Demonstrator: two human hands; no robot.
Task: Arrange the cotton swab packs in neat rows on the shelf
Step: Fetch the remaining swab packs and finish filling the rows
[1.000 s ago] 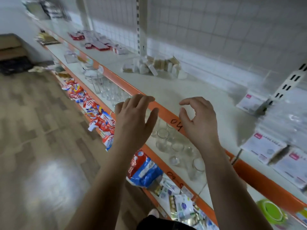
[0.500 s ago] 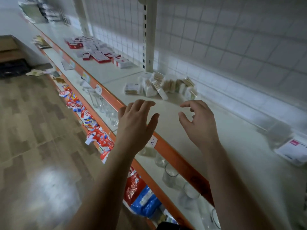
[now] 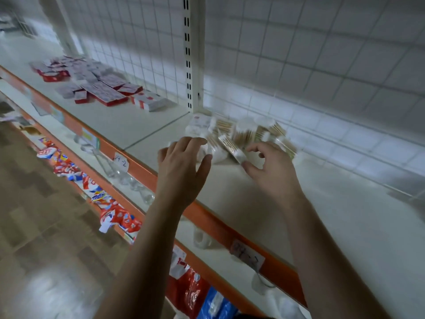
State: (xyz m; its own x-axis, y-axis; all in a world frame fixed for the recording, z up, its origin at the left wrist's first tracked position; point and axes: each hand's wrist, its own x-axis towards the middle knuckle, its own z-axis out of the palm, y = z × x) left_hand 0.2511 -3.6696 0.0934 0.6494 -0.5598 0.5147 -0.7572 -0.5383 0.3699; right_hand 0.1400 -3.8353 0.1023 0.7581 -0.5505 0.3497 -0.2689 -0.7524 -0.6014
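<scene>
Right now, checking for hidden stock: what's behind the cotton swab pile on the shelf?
Behind the cotton swab packs only the upright post and wire grid show; the left hand covers the pile's near-left edge.

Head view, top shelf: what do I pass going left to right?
In order: red-and-white boxes → white slotted upright → cotton swab packs, lying in a loose heap.
</scene>
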